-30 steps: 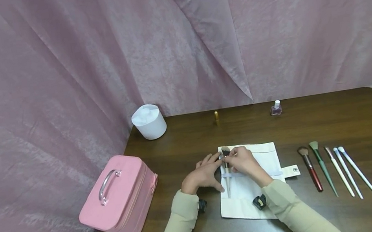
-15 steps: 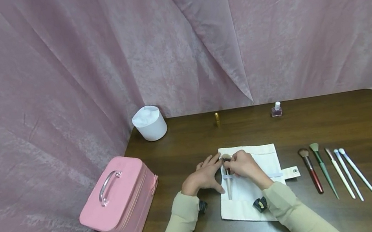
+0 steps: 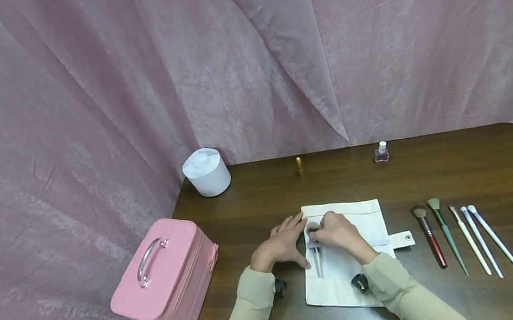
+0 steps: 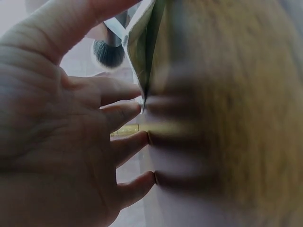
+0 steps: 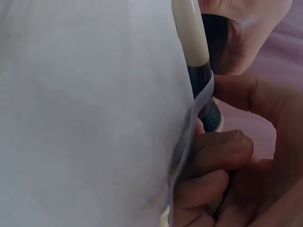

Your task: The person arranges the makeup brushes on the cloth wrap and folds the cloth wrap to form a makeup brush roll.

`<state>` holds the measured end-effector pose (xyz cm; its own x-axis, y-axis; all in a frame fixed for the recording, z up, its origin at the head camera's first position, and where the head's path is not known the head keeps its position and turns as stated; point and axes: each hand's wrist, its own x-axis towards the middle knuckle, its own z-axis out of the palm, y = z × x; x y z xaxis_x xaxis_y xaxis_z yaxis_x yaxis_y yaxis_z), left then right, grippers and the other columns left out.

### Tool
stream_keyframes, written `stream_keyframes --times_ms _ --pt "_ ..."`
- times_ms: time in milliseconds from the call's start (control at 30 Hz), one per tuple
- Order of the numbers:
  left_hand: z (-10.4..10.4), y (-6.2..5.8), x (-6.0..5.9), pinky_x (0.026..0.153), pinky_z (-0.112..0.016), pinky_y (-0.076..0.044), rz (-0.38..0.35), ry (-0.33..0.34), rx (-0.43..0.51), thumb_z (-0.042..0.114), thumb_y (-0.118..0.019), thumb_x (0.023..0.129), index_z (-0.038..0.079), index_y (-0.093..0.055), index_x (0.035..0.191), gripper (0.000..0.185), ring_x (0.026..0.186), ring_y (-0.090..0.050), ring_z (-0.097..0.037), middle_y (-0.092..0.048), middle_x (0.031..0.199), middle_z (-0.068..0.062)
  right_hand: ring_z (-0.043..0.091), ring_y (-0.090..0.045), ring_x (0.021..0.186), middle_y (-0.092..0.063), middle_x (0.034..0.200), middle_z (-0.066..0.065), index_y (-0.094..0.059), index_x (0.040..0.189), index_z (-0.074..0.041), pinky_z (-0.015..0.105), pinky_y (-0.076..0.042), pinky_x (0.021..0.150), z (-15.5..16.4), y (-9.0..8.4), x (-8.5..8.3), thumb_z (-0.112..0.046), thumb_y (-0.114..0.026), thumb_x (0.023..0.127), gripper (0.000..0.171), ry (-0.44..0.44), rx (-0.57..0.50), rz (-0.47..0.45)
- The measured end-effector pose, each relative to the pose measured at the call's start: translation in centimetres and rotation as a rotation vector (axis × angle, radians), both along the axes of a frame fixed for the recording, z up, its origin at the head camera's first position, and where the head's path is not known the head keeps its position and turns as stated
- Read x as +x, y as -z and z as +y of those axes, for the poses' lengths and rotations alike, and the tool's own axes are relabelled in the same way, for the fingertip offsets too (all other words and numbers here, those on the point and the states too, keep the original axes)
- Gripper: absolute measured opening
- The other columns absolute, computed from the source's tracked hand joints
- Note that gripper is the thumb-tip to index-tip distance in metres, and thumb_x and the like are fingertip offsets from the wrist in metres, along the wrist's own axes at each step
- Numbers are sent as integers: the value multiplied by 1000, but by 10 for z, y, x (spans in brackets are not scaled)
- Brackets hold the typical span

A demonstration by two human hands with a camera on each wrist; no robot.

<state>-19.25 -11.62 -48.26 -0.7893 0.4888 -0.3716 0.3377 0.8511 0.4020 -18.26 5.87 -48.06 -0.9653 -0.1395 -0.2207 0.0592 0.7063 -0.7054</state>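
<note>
A white cloth brush roll [image 3: 359, 222] lies open on the dark wooden table [image 3: 435, 173]. A makeup brush [image 3: 318, 260] with a pale handle and dark bristles sits at the roll's left side under a thin elastic band [image 5: 201, 92]. My right hand [image 3: 332, 232] pinches the brush near its bristles, fingers [image 5: 220, 151] curled round it. My left hand [image 3: 281, 241] lies flat beside it, its straight fingers [image 4: 128, 142] spread and pressing the roll's left edge [image 4: 142, 71]. The brush head [image 4: 108, 52] shows just past the left hand's thumb.
A pink case [image 3: 166, 274] with a metal handle stands at the table's left edge. A white round container [image 3: 206, 171], a gold tube [image 3: 299, 165] and a small nail polish bottle [image 3: 381, 152] stand at the back. Several brushes [image 3: 464, 237] lie in a row right of the roll.
The brush has slid down toward me under the elastic band, and my right hand came with it. The left hand has stayed flat on the roll's edge.
</note>
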Motion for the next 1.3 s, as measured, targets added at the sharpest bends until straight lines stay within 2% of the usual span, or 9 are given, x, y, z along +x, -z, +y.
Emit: stream_keyframes --times_ms 433,600,800,900,1000,1100,1200,1300 --pt "1 3 -1 118 -52 -17 3 -18 24 30 -94 72 12 -29 161 111 154 -12 -27 -15 169 0 9 -31 45 -33 45 -7 -46 48 -16 25 -24 44 2 -4 2 -20 -71 81 41 -76 83 -4" --pt "1 5 -1 119 -52 -17 3 -21 24 29 -94 71 13 -30 160 111 154 -11 -27 -15 169 0 11 -35 47 -36 43 -8 -54 49 -14 27 -27 46 3 -3 3 -21 -72 83 39 -126 122 21" --pt "0 4 -1 119 -52 -17 9 -12 19 31 -94 72 12 -28 161 112 154 -11 -27 -13 169 0 9 -32 45 -34 41 -9 -55 47 -14 26 -25 44 2 -6 4 -23 -76 83 42 -132 124 39" --pt "-1 2 -1 119 -52 -17 7 -12 21 31 -94 72 12 -27 161 113 154 -10 -27 -13 169 0 8 -31 43 -34 42 -9 -54 47 -14 24 -23 43 3 -9 3 -23 -74 86 44 -122 116 49" --pt "-1 1 -1 119 -52 -17 6 -12 22 31 -94 72 11 -27 161 113 154 -10 -27 -13 169 -1 10 -37 46 -41 47 -7 -61 55 -12 25 -28 45 6 -12 2 -24 -70 91 39 -106 98 67" --pt "-1 1 -1 118 -52 -18 9 -10 21 30 -94 71 11 -28 161 113 154 -11 -28 -14 169 -1 13 -46 54 -52 58 -3 -71 71 -7 28 -36 50 12 -14 1 -24 -69 94 29 -98 60 108" --pt "0 1 -1 118 -53 -18 12 -4 24 29 -95 71 11 -30 160 112 154 -13 -29 -15 169 -2 16 -53 61 -62 69 0 -74 83 -4 32 -42 57 19 -15 -2 -20 -69 94 20 -98 15 159" --pt "0 1 0 118 -53 -18 9 -4 31 29 -95 71 10 -31 160 111 153 -13 -29 -16 169 -3 18 -58 69 -68 77 2 -75 87 -3 36 -47 65 28 -17 -5 -16 -68 93 16 -91 -10 217"
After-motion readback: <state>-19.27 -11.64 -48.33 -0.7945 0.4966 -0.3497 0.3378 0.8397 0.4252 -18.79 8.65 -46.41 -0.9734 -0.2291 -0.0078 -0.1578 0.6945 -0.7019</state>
